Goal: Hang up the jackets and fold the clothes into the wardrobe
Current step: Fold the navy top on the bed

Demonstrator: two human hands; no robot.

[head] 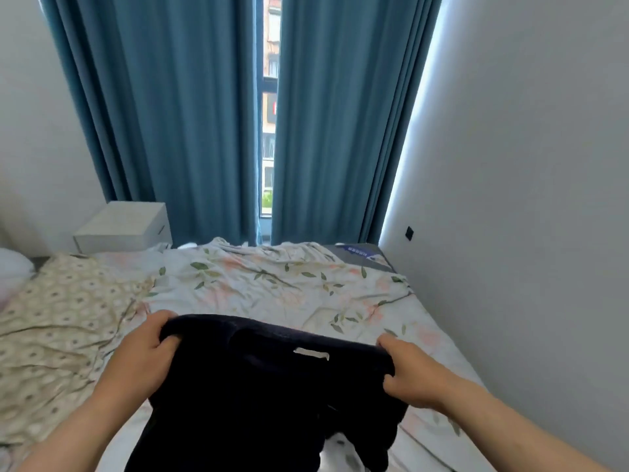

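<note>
A dark navy knitted garment (pixel 258 396) with a small white label near its collar hangs above the bed, held up by its top edge. My left hand (pixel 143 352) grips the garment's left shoulder, fingers curled over the fabric. At the opposite shoulder my right hand (pixel 408 373) grips it the same way. The lower part of the garment drapes down out of the bottom of the view. No wardrobe or jackets are in sight.
The bed (pixel 272 287) carries a rumpled floral sheet and a patterned cover (pixel 58 321) on the left. A white bedside cabinet (pixel 126 226) stands at the back left. Blue curtains (pixel 190 124) hang behind the bed, and a wall (pixel 527 199) runs close along its right side.
</note>
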